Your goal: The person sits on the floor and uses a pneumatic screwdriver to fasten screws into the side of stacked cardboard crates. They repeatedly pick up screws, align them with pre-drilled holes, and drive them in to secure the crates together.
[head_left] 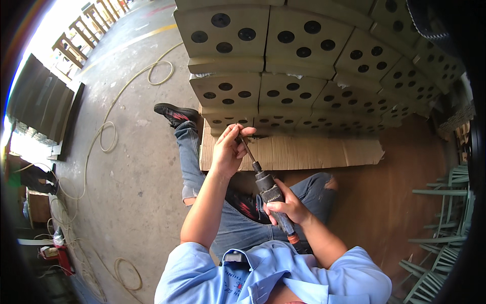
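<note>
My right hand (287, 205) is wrapped round the grey and black body of an air screwdriver (271, 191), which has an orange fitting at its tail. Its long thin bit (248, 151) points away from me, up and to the left. At the bit's far end my left hand (230, 151) is closed, thumb and fingertips pinched together. Whatever small piece they hold there is too hidden to name. Just beyond my fingers rises a stack of beige padded-looking blocks (308, 50), each with several black round discs on its face. A flattened cardboard sheet (309, 152) lies below the stack.
A pale hose (109, 121) runs in loops over the concrete floor to the left. Dark flat panels (38, 96) stand at the far left, near wooden frames (81, 33). Green metal frames (445, 218) are piled on the right. My legs are folded close under the screwdriver.
</note>
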The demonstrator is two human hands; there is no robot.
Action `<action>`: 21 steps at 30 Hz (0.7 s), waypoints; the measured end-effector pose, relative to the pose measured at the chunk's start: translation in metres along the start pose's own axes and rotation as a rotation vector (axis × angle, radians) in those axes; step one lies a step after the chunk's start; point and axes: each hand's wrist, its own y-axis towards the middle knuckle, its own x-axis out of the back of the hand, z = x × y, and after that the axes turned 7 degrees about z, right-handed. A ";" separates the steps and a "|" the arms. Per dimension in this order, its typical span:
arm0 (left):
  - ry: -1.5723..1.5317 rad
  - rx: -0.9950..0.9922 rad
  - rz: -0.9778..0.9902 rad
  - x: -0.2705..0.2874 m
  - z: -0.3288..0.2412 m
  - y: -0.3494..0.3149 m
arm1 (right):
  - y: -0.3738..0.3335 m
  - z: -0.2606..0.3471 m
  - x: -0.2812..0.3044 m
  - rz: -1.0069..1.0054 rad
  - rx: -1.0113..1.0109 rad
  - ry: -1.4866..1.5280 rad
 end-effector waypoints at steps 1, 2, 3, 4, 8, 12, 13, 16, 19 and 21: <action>-0.001 -0.004 0.011 -0.003 -0.001 0.000 | -0.002 0.001 -0.002 0.004 -0.004 0.015; -0.003 -0.008 0.023 -0.005 -0.002 -0.001 | -0.004 0.002 -0.004 0.007 -0.008 0.030; -0.004 -0.013 0.035 -0.007 -0.004 -0.001 | -0.006 0.004 -0.006 0.013 -0.004 0.074; -0.001 -0.014 0.049 -0.010 -0.005 -0.001 | -0.008 0.006 -0.010 0.018 0.001 0.118; 0.049 -0.020 0.108 -0.034 -0.013 0.007 | -0.015 -0.006 -0.003 0.212 -0.005 0.563; 0.105 0.015 0.076 -0.079 -0.042 0.036 | 0.000 0.044 -0.034 0.289 0.166 0.592; 0.100 0.003 0.075 -0.092 -0.049 0.045 | 0.005 0.059 -0.045 0.255 0.203 0.563; 0.104 -0.053 0.072 -0.112 -0.070 0.074 | 0.026 0.096 -0.071 0.240 0.248 0.639; 0.154 -0.092 0.045 -0.130 -0.084 0.087 | 0.044 0.111 -0.087 0.192 0.302 0.593; 0.216 -0.118 0.005 -0.139 -0.091 0.092 | 0.053 0.116 -0.093 0.161 0.323 0.563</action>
